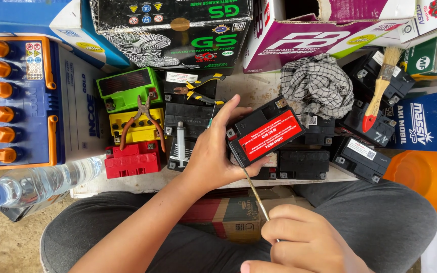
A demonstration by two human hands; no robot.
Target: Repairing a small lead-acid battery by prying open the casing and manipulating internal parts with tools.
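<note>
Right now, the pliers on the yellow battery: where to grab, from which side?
Take the pliers by the two orange handles, from the near side. They splay toward the person and overhang the yellow battery; the metal head points away, toward the green battery.

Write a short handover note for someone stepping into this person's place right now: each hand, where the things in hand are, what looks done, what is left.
Left hand: grips the small black battery with the red label, tilted over the low board.
Right hand: closed on a thin metal tool whose tip reaches the battery's lower edge.
Nearby: pliers lie on the yellow battery, a syringe beside it, a paintbrush on the right.
Done: battery picked up, tool at its edge.
Left: cannot tell how far the prying has got.
</note>
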